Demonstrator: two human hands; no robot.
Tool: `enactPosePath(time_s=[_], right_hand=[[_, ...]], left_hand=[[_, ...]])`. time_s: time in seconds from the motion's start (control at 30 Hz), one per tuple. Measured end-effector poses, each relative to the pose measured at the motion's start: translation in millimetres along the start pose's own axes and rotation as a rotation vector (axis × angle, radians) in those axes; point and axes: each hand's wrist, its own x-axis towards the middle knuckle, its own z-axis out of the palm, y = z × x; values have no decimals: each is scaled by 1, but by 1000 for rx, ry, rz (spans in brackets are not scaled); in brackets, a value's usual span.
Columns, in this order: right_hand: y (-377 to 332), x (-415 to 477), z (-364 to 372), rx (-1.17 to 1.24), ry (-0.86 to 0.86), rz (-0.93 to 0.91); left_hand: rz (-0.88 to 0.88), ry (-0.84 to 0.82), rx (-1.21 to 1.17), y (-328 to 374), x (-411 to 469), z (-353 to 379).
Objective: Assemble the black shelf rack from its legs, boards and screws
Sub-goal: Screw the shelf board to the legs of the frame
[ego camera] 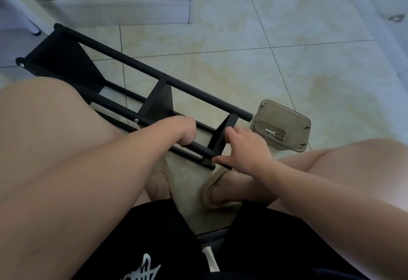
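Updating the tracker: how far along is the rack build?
Done: rack lies on its side, legs joined to far board and middle board; a screw head shows at the far end. In hand: left hand grips a leg, right hand holds the near board, thumb at its corner. Left: probably fastening that near end; small metal parts lie in the beige tray.

— Where can I pass?
— I see bare floor [254, 63] right of the rack [154, 72]. The tan tray [291, 118] sits just beside its near end; the left thigh [55, 136] and right thigh [353, 164] flank it.
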Motion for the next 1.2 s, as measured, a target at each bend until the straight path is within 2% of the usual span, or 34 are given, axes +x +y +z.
enactPosePath(time_s=[0.07,0.1,0.3,0.4,0.7,1.07,1.2], right_hand=[[-1,-2,1,-98,112,-47],[-1,-1,2,-116,107,-46],[5,11,7,-97,-127,8],[8,16,11,-65,-191,14],[9,16,14,-50,-151,-25],[13,18,13,-9,-163,-16],[15,20,12,3,-173,-14]], left_hand=[[-1,10,-6,-2,-2,3],[-2,13,-8,-3,-3,4],[2,-51,31,-4,-7,5],[12,-53,23,-3,-5,3],[162,-160,-280,13,8,10],[202,-163,-344,12,31,12],[190,-192,-505,10,36,10]])
